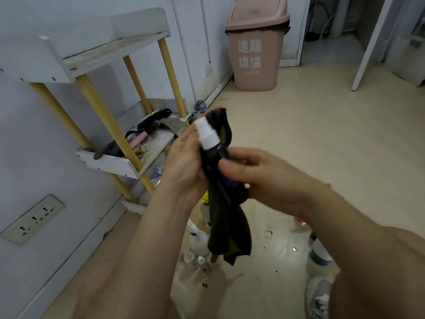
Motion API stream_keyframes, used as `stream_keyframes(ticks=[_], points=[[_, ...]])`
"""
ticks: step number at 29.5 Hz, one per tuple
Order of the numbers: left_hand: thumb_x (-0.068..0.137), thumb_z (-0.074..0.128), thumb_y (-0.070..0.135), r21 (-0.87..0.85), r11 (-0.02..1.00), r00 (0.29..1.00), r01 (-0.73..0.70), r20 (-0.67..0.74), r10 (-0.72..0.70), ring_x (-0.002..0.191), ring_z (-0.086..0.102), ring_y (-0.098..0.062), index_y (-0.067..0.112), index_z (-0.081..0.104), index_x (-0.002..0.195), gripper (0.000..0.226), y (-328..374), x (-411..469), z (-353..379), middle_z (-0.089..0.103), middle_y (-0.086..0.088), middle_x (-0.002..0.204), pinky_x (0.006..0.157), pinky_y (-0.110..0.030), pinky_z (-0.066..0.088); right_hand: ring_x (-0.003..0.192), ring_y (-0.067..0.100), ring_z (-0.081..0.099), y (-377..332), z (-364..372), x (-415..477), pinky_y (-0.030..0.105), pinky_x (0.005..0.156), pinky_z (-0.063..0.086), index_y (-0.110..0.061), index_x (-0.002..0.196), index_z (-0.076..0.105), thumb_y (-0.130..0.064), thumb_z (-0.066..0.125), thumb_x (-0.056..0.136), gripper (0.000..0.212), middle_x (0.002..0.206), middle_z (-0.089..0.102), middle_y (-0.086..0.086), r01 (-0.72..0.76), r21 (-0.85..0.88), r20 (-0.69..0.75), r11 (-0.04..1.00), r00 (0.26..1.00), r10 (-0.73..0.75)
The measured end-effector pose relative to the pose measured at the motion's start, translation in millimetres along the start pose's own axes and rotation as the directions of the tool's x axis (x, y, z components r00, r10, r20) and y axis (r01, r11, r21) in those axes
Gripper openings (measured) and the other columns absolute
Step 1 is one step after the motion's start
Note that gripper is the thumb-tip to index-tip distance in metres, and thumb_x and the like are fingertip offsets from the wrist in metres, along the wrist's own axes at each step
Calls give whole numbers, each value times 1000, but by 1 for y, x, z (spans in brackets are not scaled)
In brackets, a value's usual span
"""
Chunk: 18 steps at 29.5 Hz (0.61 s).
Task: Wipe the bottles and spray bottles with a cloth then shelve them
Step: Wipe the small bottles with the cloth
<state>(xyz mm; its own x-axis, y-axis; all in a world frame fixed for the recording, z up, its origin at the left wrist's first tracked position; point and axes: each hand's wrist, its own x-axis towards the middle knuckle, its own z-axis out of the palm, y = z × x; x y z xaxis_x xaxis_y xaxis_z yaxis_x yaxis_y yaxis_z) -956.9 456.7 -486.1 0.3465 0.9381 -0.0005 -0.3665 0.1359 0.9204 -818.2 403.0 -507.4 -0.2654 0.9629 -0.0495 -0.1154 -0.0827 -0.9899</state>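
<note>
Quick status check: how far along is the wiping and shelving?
Early, it seems. Done: no bottle plainly shows on the upper tiers of the shelf. In hand: the left hand cups the dark cloth around a small spray bottle that the right hand pinches. Left: several bottles stand on the floor below, apparently awaiting wiping and shelving.

Yellow posts [109,125] are fencing the shelf [108,163] front — clutter [151,122] is crowding the middle tier. Bottles [199,242] are clustering by its foot, while the floor [322,134] toward the bin [255,54] is lying wide open.
</note>
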Motion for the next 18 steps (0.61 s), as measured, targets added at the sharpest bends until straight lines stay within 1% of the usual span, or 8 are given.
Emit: stream_keyframes(ticks=[3,6,8,11,13,14,16,18], points=[[92,56,22,198,978,996,-69,-38,78,109,64,-26,15,70,108,23,3,3,0,71,-4,116,98,-45,50,98,16,71,-8,4,-2,33,84,59,-17,117,67,-31,67,85,35,109,72,1,3,-213,-19,977,1000,-7],[96,57,19,388,915,990,-115,-27,136,89,67,-4,18,73,100,16,4,5,-3,75,12,93,82,-27,55,92,18,73,-18,-1,-10,32,81,59,-12,111,70,-34,69,80,39,101,75,6,21,-281,-30,960,999,-31],[96,58,25,498,860,991,-108,-18,134,86,68,1,20,72,102,16,6,4,-4,75,13,91,77,-22,56,90,18,73,-19,-3,-11,35,84,58,-11,106,72,-33,73,76,37,95,76,5,42,-327,-76,944,995,-70],[100,49,32,790,611,993,-58,-20,119,90,65,-17,17,70,102,25,10,5,-11,71,-2,96,80,-37,51,85,14,72,-15,-6,-7,39,82,58,-17,102,74,-34,77,78,29,88,75,-1,47,-492,-223,870,958,-178],[100,49,30,868,496,1000,12,-22,15,84,61,-31,8,69,95,31,11,6,-15,66,-18,90,74,-39,45,83,12,69,-11,-4,-5,42,80,58,-22,102,74,-41,76,77,32,85,73,-5,19,-643,-265,765,932,-246],[98,53,31,875,482,999,39,-19,-46,85,62,-33,9,71,92,29,12,5,-16,67,-22,91,74,-38,45,82,12,68,-9,-2,-4,43,79,57,-23,102,73,-43,75,76,33,85,72,-5,11,-679,-264,734,929,-258],[91,63,38,864,499,993,64,-6,-117,87,69,-24,20,76,87,22,17,4,-20,74,-10,89,80,-37,51,85,14,67,-7,-4,-3,44,79,57,-24,104,72,-46,74,76,35,88,71,-5,8,-673,-277,740,925,-262],[77,72,44,789,610,991,76,6,-132,86,69,-20,25,77,82,21,22,5,-25,75,0,84,83,-35,51,91,16,67,-7,-10,-2,40,82,58,-24,104,70,-42,75,78,32,92,71,-4,-1,-573,-349,819,905,-243]])
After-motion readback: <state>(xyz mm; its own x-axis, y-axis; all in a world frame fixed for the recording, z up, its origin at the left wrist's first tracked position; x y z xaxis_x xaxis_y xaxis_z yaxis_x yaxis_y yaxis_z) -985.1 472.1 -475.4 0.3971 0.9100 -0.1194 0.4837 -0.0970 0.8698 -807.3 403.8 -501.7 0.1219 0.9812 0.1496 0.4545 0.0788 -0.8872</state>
